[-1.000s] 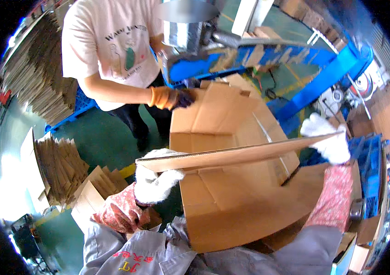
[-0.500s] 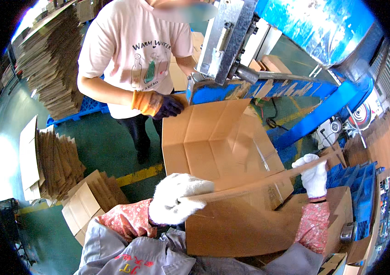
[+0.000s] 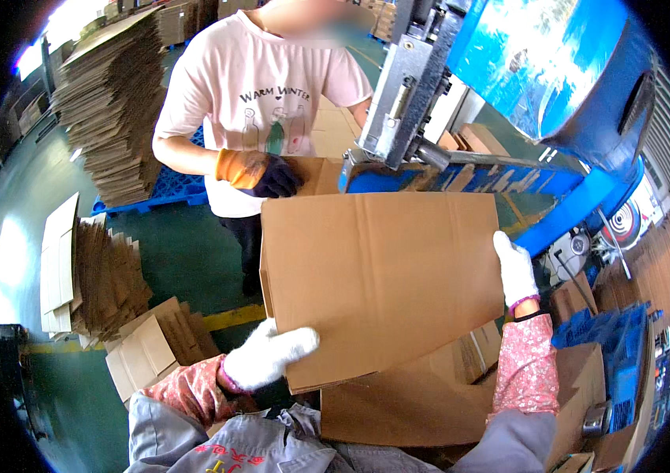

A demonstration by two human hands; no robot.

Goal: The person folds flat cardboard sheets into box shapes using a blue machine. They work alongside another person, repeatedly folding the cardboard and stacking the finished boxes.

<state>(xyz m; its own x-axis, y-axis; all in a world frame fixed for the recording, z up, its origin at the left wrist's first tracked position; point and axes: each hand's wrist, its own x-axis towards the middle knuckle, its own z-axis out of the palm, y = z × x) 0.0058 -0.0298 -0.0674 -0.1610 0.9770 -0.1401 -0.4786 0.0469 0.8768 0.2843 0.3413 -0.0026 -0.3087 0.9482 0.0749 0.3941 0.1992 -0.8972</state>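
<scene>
A folded cardboard sheet (image 3: 386,276) is raised in front of me, its broad brown face toward me and vertical creases showing. My left hand (image 3: 268,355), in a white knit glove, grips its lower left edge, thumb across the face. My right hand (image 3: 516,272), gloved the same way, holds the right edge, with some fingers hidden behind the board. Below the sheet lies another piece of cardboard (image 3: 406,414), close to my body. Just beyond the top edge runs the blue machine arm (image 3: 469,175), its paint scraped, with a metal head (image 3: 406,98) above its end.
Across from me stands a co-worker, whose dark-gloved hand (image 3: 276,177) rests by another cardboard piece (image 3: 319,175). Cardboard stacks (image 3: 106,268) stand on the left floor, and a tall stack (image 3: 110,110) sits on a blue pallet (image 3: 169,193). Blue plastic pallets (image 3: 610,331) are at right.
The sheet, formerly seen nearly edge-on and blurred, now stands with its face toward me. My right hand has moved left and up; my left hand has shifted slightly lower.
</scene>
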